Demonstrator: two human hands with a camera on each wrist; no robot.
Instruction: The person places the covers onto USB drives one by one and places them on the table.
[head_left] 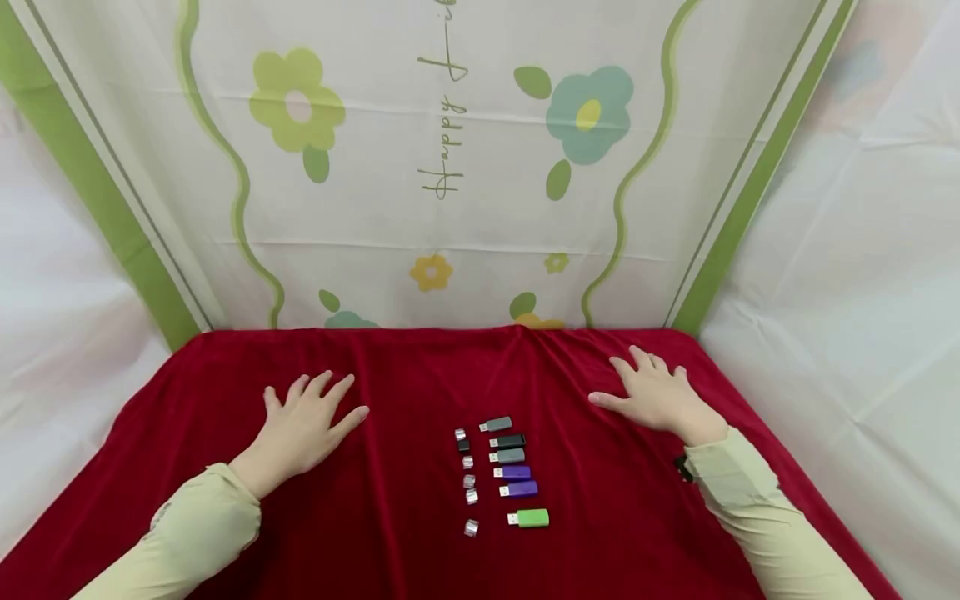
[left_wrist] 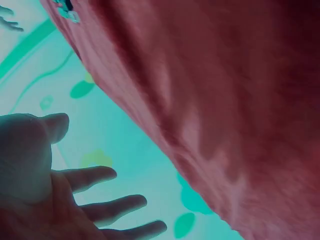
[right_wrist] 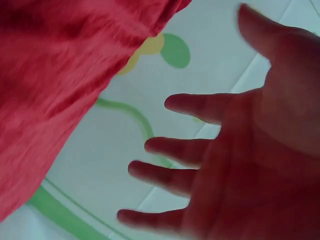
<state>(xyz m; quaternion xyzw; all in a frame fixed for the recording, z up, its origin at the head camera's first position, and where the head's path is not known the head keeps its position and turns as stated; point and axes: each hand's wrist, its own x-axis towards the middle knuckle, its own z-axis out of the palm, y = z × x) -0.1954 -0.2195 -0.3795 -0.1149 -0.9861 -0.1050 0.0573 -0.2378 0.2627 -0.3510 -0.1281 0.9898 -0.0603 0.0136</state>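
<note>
My left hand, fingers spread, is over the left part of the red cloth and holds nothing. On the far right my right hand is also spread, with nothing in it. Both wrist views show straight, parted fingers. Between the hands, nearer the right one, several USB flash drives lie in a column: a grey one, a black one, another grey one, two purple ones and a green one. Their metal plugs point left. Beside them runs a column of small clear caps and one black cap.
Red velvety cloth covers the table, with a few folds. A white curtain printed with flowers hangs behind the far edge. Pale sheets hang at both sides.
</note>
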